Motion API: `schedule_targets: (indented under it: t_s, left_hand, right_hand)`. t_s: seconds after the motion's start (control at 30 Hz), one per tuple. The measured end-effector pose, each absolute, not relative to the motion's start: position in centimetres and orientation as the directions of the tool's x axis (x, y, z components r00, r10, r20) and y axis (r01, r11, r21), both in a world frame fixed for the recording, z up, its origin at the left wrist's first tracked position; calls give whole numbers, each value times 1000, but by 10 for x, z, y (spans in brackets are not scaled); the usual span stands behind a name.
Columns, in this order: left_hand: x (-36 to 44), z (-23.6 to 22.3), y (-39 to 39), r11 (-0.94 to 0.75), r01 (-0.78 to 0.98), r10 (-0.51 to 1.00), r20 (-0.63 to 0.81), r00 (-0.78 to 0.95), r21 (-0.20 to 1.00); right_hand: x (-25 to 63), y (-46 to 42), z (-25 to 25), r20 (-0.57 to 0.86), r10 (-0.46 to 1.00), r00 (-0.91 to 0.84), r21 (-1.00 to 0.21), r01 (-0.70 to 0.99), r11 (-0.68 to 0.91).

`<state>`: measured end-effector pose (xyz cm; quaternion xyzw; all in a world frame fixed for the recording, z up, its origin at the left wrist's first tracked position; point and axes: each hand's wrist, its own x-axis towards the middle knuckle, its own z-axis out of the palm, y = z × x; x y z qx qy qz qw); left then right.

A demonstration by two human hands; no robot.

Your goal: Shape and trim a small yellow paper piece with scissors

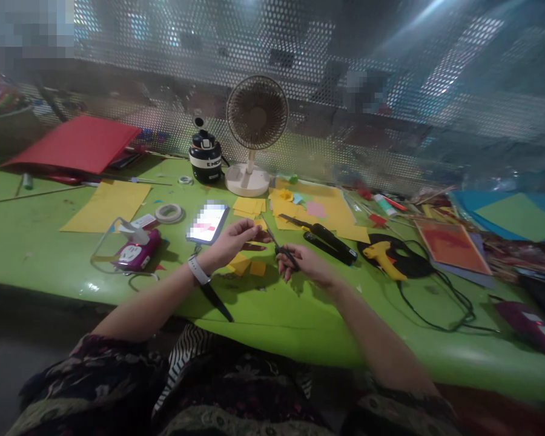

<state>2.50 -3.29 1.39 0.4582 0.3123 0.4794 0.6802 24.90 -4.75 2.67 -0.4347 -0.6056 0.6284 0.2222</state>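
Observation:
My left hand (pixel 236 239) is raised just above the green table (pixel 36 254), its fingers pinched on a small dark red paper scrap (pixel 254 246). A white watch sits on that wrist. My right hand (pixel 302 263) is closed round the handles of small dark scissors (pixel 279 247), whose blades point up and left toward the scrap. Small yellow paper squares (pixel 249 266) lie on the table under both hands. A lit phone (pixel 208 222) lies just left of my left hand.
A desk fan (pixel 255 130) and a black bottle (pixel 205 157) stand at the back. Yellow sheets (pixel 106 204), a tape roll (pixel 169 212), a purple dispenser (pixel 136 253), a yellow glue gun (pixel 384 257) with black cord, a black tool (pixel 329 242), a red folder (pixel 77 144) and coloured papers (pixel 518 215) surround me.

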Motion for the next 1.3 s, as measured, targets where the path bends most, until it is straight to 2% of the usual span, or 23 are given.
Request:
schedule_targets:
  t_s: [0.77,1.1,1.3]
  left_hand:
    - [26,12,-32,126,-356,939,5,345,926]
    - [23,5,-26,188,-293,932,-77,353,938]
    - [22,1,-23,207,-316,932,-88,352,926]
  right_hand:
    - [244,-51,30,-264,838,-478,-950,279,-140]
    - [242,-53,32,-294,866,-405,-927,340,-156]
    - [241,-54,31,-288,873,-394,-930,334,-157]
